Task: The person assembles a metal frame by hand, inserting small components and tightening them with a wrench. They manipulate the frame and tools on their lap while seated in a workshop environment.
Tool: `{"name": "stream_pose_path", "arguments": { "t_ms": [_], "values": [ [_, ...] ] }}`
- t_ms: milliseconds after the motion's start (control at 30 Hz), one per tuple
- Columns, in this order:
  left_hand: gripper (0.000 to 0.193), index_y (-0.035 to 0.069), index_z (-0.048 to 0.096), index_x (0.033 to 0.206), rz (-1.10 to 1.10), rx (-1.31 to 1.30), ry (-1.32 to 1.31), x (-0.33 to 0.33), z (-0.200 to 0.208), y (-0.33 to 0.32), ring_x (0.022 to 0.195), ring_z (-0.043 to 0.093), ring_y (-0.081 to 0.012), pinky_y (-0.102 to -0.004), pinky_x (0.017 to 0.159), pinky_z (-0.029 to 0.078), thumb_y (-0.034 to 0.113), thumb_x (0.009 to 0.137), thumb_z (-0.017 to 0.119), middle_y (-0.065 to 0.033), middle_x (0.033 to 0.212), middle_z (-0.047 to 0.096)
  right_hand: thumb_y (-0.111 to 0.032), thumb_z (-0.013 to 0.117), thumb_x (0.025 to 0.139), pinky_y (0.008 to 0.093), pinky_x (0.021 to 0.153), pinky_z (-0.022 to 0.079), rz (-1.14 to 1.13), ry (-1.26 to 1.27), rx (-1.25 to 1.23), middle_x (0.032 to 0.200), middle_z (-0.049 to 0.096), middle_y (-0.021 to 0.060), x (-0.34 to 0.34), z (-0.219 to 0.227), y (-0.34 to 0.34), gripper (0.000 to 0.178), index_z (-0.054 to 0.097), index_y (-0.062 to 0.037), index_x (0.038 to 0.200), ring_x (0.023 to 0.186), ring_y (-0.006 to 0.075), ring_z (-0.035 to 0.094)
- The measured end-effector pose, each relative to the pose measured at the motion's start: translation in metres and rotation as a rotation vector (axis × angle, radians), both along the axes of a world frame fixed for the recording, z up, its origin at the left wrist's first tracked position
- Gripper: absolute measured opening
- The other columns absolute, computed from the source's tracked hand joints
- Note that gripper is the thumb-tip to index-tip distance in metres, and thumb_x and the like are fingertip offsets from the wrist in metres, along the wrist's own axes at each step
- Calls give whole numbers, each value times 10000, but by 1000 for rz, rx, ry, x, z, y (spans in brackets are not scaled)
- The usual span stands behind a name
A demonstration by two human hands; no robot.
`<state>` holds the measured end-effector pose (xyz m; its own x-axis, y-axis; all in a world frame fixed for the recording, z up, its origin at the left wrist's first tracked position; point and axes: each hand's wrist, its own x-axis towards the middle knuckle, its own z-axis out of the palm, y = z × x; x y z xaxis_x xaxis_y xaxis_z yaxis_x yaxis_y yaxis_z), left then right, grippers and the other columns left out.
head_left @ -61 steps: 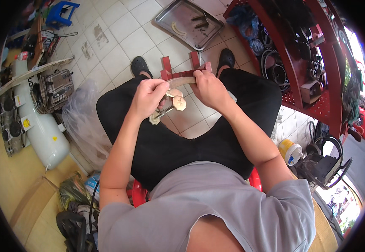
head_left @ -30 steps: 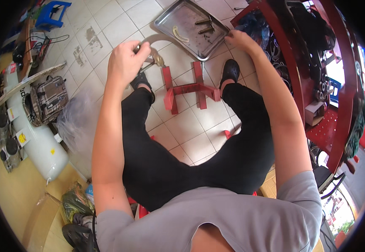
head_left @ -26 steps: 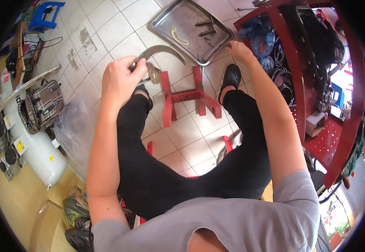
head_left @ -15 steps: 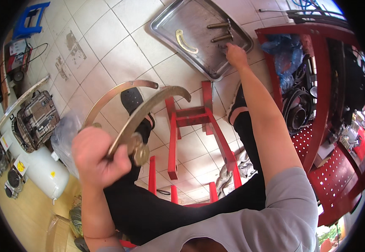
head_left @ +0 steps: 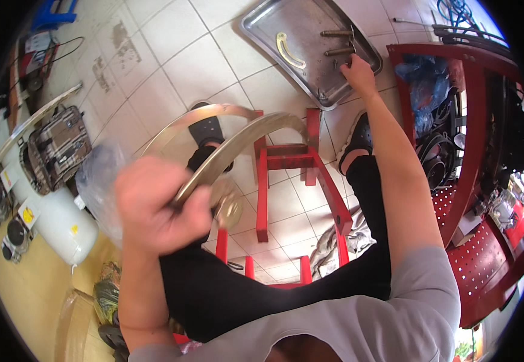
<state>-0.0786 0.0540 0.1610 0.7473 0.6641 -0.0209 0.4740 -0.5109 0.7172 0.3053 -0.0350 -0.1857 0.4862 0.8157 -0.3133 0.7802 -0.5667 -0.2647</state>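
My left hand (head_left: 159,205), smeared by motion, is closed around a curved brass-coloured metal bracket (head_left: 242,139). Two bowed arms of this bracket arch away from my fist, and a round knob-like part (head_left: 228,211) sits beside my thumb. At the right side of a metal tray (head_left: 307,21) on the floor, my right hand (head_left: 359,77) has its fingers pinched together; whatever is between them is hidden. Just beyond those fingers lie two metal pins (head_left: 336,34). Farther left in the tray is a slotted, curved brass plate (head_left: 289,53), and small bits lie near the tray's near corner.
A red metal frame (head_left: 286,158) stands between my feet. On the right is a red rack (head_left: 476,114) holding a blue plastic bag (head_left: 426,90). A white tank (head_left: 63,226), a plaid bag (head_left: 60,151) and a clear plastic bag (head_left: 100,181) are on the left.
The view has shifted, so the tray sits farther right and higher. My left hand and the bracket have moved right, toward the red frame. My right hand stays at the tray.
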Motion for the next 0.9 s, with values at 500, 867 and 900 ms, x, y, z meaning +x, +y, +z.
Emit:
{"name": "stream_pose_path", "arguments": {
  "t_ms": [500, 867, 900],
  "values": [
    [261, -12, 603, 685, -27, -469, -425, -4, 85, -64, 504, 462, -50, -236, 458, 364, 147, 890, 603, -2, 559, 513, -196, 643, 920, 226, 734, 433, 454, 1428, 497, 866, 615, -5, -187, 431, -47, 194, 603, -26, 1005, 809, 57, 541],
    [333, -11, 640, 788, -135, -654, -392, -28, 133, -98, 479, 502, -54, -204, 445, 386, 274, 944, 565, 9, 593, 545, -202, 675, 901, 207, 686, 426, 341, 1624, 389, 798, 570, -31, -211, 481, -97, 175, 652, -51, 988, 754, 42, 537],
    [344, -13, 641, 789, -143, -668, -412, -30, 134, -100, 479, 505, -58, -205, 450, 390, 282, 944, 555, 6, 591, 548, -200, 673, 902, 209, 695, 423, 339, 1612, 404, 799, 568, -32, -214, 487, -101, 173, 652, -48, 983, 759, 42, 532]
  ]
}}
